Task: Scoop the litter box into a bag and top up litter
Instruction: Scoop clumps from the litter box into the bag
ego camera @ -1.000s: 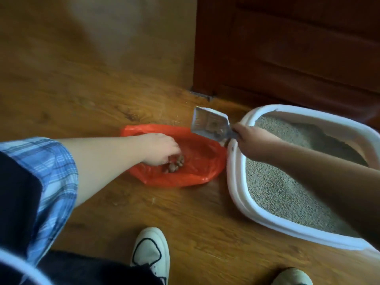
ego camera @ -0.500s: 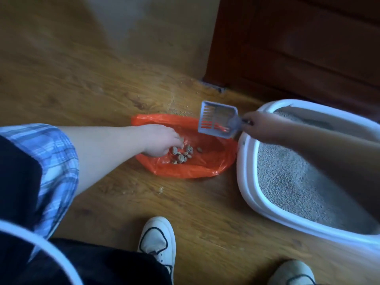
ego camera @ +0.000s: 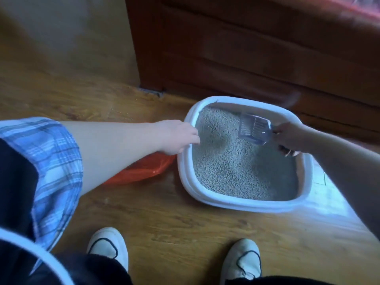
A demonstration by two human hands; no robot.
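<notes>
A white litter box [ego camera: 242,203] filled with grey litter [ego camera: 232,167] sits on the wooden floor. My left hand [ego camera: 176,136] grips the box's left rim, fingers curled over its edge. My right hand [ego camera: 290,138] holds the handle of a pale blue slotted scoop [ego camera: 254,128], which hovers over the litter near the back of the box and looks empty. An orange plastic bag [ego camera: 144,171] lies on the floor left of the box, mostly hidden under my left forearm.
A dark wooden cabinet [ego camera: 257,48] stands right behind the box. My two white shoes [ego camera: 109,246] [ego camera: 242,260] are at the bottom, close to the box's front. A beige wall [ego camera: 72,38] is at the back left.
My right hand carried the scoop from over the orange bag back over the litter box. My left hand left the bag and took hold of the box's left rim. The view shifted right.
</notes>
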